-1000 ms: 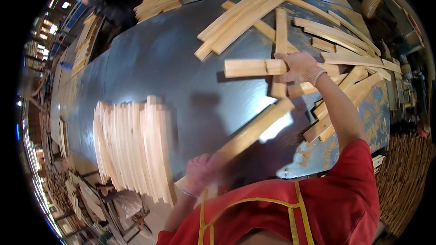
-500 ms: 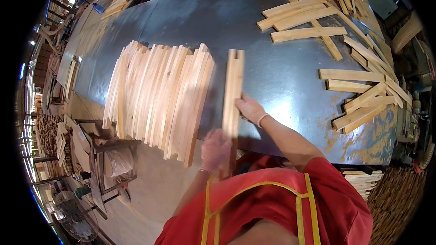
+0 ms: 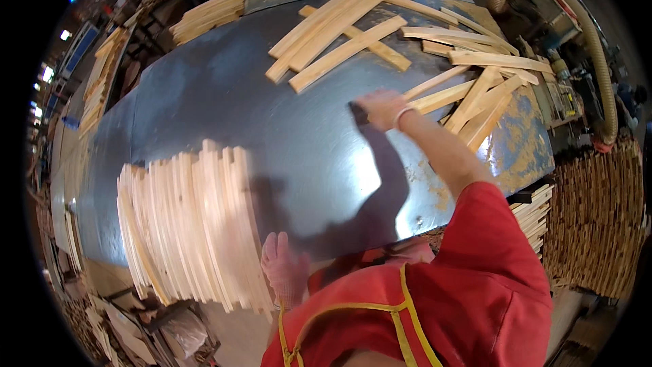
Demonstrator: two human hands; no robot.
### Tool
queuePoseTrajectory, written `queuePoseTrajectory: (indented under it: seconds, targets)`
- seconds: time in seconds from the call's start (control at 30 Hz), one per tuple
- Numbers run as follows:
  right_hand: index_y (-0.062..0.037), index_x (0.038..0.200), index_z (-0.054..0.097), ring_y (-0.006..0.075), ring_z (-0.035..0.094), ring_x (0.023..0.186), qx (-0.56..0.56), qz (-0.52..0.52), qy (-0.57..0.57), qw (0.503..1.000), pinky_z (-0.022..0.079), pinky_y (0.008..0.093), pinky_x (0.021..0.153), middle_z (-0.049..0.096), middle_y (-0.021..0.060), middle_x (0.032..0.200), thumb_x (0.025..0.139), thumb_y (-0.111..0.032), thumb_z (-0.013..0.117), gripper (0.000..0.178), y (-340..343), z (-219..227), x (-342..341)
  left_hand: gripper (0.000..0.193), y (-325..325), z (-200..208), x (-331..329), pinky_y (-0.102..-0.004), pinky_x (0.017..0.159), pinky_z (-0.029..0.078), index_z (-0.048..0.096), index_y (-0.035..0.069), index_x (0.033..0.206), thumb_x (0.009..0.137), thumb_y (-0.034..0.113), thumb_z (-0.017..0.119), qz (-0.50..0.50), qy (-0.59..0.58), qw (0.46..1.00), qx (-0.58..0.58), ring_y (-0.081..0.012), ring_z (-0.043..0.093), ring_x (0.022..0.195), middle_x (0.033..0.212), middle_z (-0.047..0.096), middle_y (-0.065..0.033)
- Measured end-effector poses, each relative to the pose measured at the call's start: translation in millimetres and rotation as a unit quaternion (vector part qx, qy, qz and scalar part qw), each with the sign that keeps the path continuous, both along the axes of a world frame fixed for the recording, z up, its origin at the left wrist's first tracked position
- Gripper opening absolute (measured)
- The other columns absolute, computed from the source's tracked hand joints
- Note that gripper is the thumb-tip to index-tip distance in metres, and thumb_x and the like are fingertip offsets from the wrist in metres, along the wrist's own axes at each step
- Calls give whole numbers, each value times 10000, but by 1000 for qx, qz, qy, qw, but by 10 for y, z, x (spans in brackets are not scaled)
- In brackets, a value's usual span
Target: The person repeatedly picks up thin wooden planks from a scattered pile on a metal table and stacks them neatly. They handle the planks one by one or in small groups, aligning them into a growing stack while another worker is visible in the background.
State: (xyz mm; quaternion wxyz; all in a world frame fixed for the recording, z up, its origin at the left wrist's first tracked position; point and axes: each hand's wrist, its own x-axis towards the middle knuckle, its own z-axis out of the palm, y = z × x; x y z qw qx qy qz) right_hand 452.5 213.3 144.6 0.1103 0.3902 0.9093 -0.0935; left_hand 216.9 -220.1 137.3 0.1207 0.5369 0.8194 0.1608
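My left hand [image 3: 284, 272], in a pale pinkish knit glove, is beside the near right end of a row of wooden strips [image 3: 183, 224]. Its fingers point up, and nothing is in it. The light-coloured strips stand tightly side by side at the table's near left. My right hand [image 3: 382, 108], also gloved, reaches out over the dark table, its fingers stretched left and slightly blurred. No strip shows in it. Just behind its wrist lie loose wooden strips [image 3: 445, 98], whose left ends the hand and wrist partly hide.
A smooth dark tabletop [image 3: 217, 95] spans the middle. Loose boards [image 3: 346, 51] cross one another at the far side, with sawdust [image 3: 526, 136] at the right. Stacked wood [image 3: 594, 224] stands beyond the right edge, below a ribbed hose [image 3: 608, 75].
The view has turned right. Both hands have let go of the strips they held upright beside the row. My right hand has moved out toward the loose strips; my left stays near the row.
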Motion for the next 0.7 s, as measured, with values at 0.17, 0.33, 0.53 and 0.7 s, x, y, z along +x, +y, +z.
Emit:
queuePoseTrajectory:
  seconds: [0.17,0.33,0.53,0.7]
  targets:
    - [-224,1171,789,358,752,1045,109,-13,-58,992,569,452,801,783,148,1093,925,-284,683,275,760,-310,1365,769,736,-51,286,-554,1172,414,581,62,1476,781,235,860,-101,-13,995,2,-434,498,1428,1544,529,-221]
    - [-201,1109,809,342,762,964,-65,181,73,979,587,521,871,766,102,899,873,-222,706,258,43,-296,466,765,1659,-37,741,-563,1172,387,543,60,1492,825,302,829,-179,21,984,-4,-407,472,1442,1538,521,-191]
    - [-164,1222,723,341,678,1179,11,1,61,998,529,491,1016,743,124,1187,834,-229,746,394,1143,145,947,812,2374,-168,992,-538,1146,419,507,83,1542,834,314,832,-147,13,968,-203,-361,558,1372,1481,587,-150]
    - [-252,1506,619,332,653,1321,15,-145,-131,981,533,440,1073,700,125,1437,865,-471,735,687,1879,51,1733,649,2098,-536,712,-479,985,548,598,72,1446,868,283,802,-45,-16,978,-202,-356,715,1070,1224,726,-137]
